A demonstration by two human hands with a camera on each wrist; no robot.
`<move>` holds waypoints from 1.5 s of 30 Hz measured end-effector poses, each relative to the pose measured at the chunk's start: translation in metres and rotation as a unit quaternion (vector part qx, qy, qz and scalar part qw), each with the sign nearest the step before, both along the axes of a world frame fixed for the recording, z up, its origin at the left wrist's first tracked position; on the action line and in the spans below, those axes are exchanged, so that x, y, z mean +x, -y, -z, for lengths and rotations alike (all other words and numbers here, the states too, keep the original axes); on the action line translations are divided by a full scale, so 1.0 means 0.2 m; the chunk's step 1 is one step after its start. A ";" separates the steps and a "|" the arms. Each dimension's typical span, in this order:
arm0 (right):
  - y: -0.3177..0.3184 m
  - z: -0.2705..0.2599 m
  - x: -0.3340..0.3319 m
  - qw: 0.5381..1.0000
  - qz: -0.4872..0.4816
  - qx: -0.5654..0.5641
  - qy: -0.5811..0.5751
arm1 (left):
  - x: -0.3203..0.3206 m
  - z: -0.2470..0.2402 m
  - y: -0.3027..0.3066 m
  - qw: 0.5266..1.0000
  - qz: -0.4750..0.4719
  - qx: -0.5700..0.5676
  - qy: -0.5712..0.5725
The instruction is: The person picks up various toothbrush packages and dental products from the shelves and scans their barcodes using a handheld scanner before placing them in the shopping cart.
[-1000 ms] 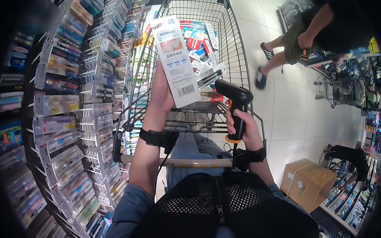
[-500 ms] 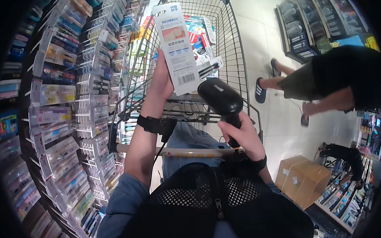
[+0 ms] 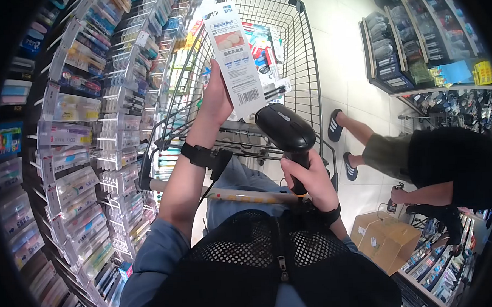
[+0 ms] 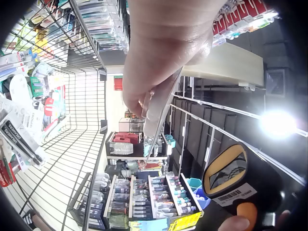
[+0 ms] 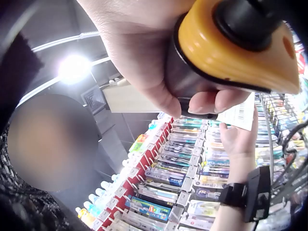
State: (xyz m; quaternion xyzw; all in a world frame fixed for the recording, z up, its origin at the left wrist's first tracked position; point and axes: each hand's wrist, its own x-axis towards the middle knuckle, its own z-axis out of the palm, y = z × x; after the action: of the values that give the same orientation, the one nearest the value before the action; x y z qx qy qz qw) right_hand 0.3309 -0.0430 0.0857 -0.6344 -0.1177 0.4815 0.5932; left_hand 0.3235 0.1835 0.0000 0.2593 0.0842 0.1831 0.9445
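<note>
My left hand point(image 3: 217, 97) holds up a flat white toothbrush package point(image 3: 235, 63) by its left edge, over the cart. Its printed back faces me, with a picture of teeth and a barcode near the bottom. In my right hand point(image 3: 316, 179) is a black barcode scanner point(image 3: 285, 127), gripped round the handle, its head just below the package's barcode end. The left wrist view shows the scanner's yellow-framed window point(image 4: 226, 168); there the package point(image 4: 163, 113) appears nearly edge-on beside the fingers. The right wrist view shows curled fingers point(image 5: 219, 100) under the scanner's orange base point(image 5: 231, 53).
A wire shopping cart point(image 3: 303, 57) stands before me, holding several packaged goods point(image 3: 263, 54); its handle point(image 3: 253, 196) runs across my front. Racks of hanging toothbrushes point(image 3: 75, 133) line the left. On the right are a walking person point(image 3: 388, 153), a cardboard box point(image 3: 384, 241) and shelves point(image 3: 406, 42).
My right hand has turned the scanner from sideways to head-up, its head now nearer the package's lower end. The package shifted slightly up and right. The person at right has moved down the view.
</note>
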 end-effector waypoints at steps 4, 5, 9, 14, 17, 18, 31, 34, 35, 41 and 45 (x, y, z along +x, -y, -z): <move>0.02 0.01 0.00 1.000 -0.007 0.015 0.026 | 0.01 0.01 0.00 1.000 0.002 0.009 0.001; 0.02 0.01 0.00 1.000 -0.009 0.011 0.027 | 0.01 0.01 0.01 1.000 0.002 0.004 0.006; 0.04 -0.01 0.00 1.000 -0.006 0.005 0.020 | 0.01 -0.01 0.02 1.000 -0.018 0.000 -0.019; 0.05 -0.01 0.00 0.999 0.001 0.007 0.037 | 0.00 -0.01 0.01 1.000 -0.018 0.003 -0.024; 0.07 0.01 0.00 0.999 -0.005 0.009 0.042 | 0.00 -0.02 0.02 0.999 -0.023 0.000 -0.030; 0.07 0.01 0.00 0.999 -0.010 0.008 0.043 | 0.00 -0.02 0.02 0.999 -0.029 -0.001 -0.038; 0.06 0.13 0.17 0.985 0.130 0.082 -0.085 | -0.01 0.15 -0.04 0.973 0.135 -0.003 -0.185; 0.08 0.27 0.25 0.986 0.117 0.065 -0.095 | 0.00 0.15 0.01 0.966 0.095 0.073 -0.229; 0.06 0.29 0.27 0.986 0.120 0.056 -0.105 | -0.01 0.13 0.02 0.955 0.088 0.113 -0.261; 0.09 0.40 0.32 0.958 0.131 0.136 -0.214 | -0.03 0.26 -0.02 0.911 0.047 0.311 -0.265; 0.14 0.43 0.29 0.948 0.124 0.168 -0.239 | -0.02 0.20 -0.04 0.854 0.140 0.359 -0.350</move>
State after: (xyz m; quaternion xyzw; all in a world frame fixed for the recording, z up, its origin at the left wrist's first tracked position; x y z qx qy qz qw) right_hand 0.3895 -0.0706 -0.0006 -0.4015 0.0278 0.5148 0.7570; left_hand 0.3200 0.1913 -0.0398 0.6364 0.3008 -0.0369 0.7093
